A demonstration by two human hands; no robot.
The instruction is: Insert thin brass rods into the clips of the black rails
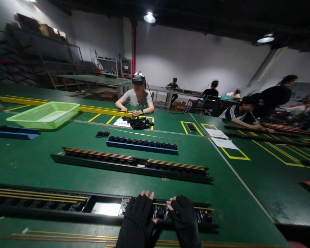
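Note:
A long black channel (105, 217) lies across the near side of the green table, with dark modules and thin brass rods (41, 195) in its left part. My left hand (141, 210), in a black fingerless glove, rests over the channel just right of a pale window, fingertips at its far edge. My right hand (182, 210), gloved the same way, has bent, closed fingers at a thin brass rod (205, 208) over the channel's right part. Whether my left fingers hold anything is hidden.
Beyond lie a second black channel (93, 164), a blue strip (142, 148), a green basket (48, 120) and a yellow bar (103, 111). Loose rods (67, 236) lie at the near edge. A person (136, 96) sits opposite; others work at the right and back.

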